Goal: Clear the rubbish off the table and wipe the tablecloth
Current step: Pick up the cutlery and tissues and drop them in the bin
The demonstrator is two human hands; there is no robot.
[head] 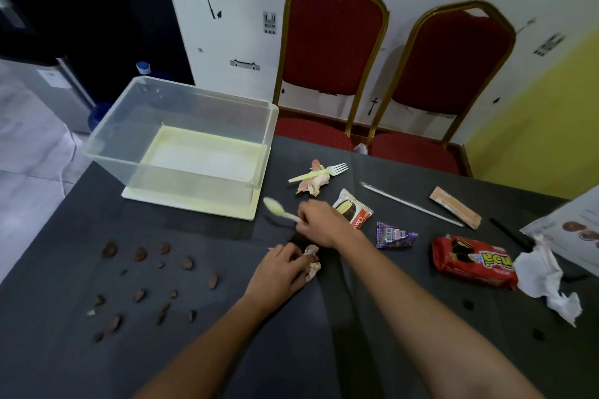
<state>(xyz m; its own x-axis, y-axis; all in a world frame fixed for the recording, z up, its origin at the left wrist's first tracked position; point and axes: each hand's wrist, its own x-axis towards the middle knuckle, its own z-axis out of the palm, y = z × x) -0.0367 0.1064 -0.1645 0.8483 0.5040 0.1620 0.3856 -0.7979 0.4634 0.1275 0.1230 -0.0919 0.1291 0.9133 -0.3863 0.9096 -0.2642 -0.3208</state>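
Note:
A dark grey tablecloth [97,204] covers the table. My right hand [319,223] pinches the handle of a pale plastic spoon [275,207], lifted just above the cloth. My left hand [278,272] grips a crumpled pinkish tissue [312,264]. Ahead lie another crumpled tissue [312,185] with a plastic fork [324,172] on it, a Choco wrapper [351,209], a purple wrapper [393,235], a clear straw [411,204], an orange sachet [455,207], a red biscuit pack [470,261] and white crumpled paper [544,278]. Several brown scraps [141,254] dot the cloth at left.
A clear plastic bin [107,139] stands on a cream lid at the table's back left, just beyond the spoon. Two red chairs [334,39] stand behind the table. A printed sheet [570,223] lies at the right edge.

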